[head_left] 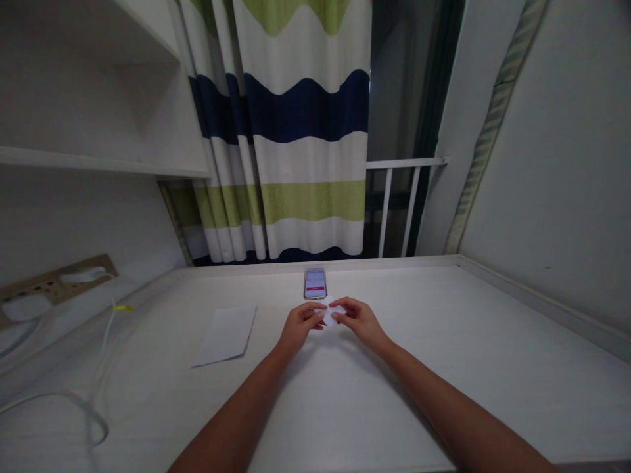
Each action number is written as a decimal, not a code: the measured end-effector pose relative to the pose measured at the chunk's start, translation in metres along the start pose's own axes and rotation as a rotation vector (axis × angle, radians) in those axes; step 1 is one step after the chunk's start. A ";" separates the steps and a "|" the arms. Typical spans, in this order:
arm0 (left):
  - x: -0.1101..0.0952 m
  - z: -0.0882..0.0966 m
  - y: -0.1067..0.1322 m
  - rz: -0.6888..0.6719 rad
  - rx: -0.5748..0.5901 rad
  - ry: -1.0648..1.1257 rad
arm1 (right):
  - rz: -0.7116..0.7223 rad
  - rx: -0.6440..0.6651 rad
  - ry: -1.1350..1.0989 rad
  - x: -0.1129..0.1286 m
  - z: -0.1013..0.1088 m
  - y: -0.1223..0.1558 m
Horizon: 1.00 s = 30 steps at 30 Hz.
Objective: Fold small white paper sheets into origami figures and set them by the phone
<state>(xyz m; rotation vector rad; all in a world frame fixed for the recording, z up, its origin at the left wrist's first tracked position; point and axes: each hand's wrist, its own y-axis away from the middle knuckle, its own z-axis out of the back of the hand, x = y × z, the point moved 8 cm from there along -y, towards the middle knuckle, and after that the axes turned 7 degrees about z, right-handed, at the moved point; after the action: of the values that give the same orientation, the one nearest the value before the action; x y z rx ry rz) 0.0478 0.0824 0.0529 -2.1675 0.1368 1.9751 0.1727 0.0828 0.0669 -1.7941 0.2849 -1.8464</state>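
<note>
A small piece of white paper [329, 318] is held between my two hands, just above the white desk. My left hand [302, 323] pinches its left side with thumb and fingers. On the opposite side, my right hand [361, 320] grips the paper the same way. Fingertips cover parts of it, so its exact folded shape is hard to make out. Right behind the hands lies a phone [315, 283] with its screen lit. To the left, apart from my left hand, rests a stack of white paper sheets [227, 335].
The white desk [315, 407] runs back to a low ledge under a striped curtain [310, 157]. At left, a power strip [59, 279] carries plugs, and a white cable [101, 361] trails over the desk. A shelf [98, 161] overhangs the left side; a wall [557, 177] bounds the right.
</note>
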 end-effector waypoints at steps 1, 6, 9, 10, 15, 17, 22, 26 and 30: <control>0.000 -0.001 0.000 0.000 0.003 -0.007 | -0.009 0.001 0.026 -0.001 0.000 0.000; 0.000 -0.004 0.001 -0.025 -0.001 -0.040 | -0.031 -0.016 0.119 -0.005 0.004 0.000; -0.002 -0.002 0.001 -0.046 -0.030 -0.057 | -0.008 -0.026 0.117 -0.005 0.004 -0.001; -0.003 -0.001 0.001 -0.054 -0.041 -0.061 | -0.004 -0.031 0.115 -0.005 0.005 -0.001; -0.007 0.003 0.001 -0.096 -0.084 -0.092 | -0.050 -0.065 0.142 -0.005 0.008 0.000; -0.008 0.004 0.001 -0.113 -0.095 -0.100 | -0.056 -0.083 0.159 -0.004 0.009 0.000; -0.006 0.005 0.001 -0.134 -0.114 -0.124 | -0.068 -0.101 0.199 0.000 0.010 0.000; -0.006 0.005 0.001 -0.131 -0.116 -0.106 | -0.053 -0.104 0.213 0.001 0.010 0.000; -0.006 0.008 0.000 -0.110 -0.141 -0.097 | -0.023 -0.104 0.239 0.002 0.011 0.000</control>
<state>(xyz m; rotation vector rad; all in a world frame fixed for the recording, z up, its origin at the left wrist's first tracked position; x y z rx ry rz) 0.0394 0.0834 0.0581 -2.1052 -0.1368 2.0792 0.1837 0.0841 0.0697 -1.6488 0.4579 -2.0998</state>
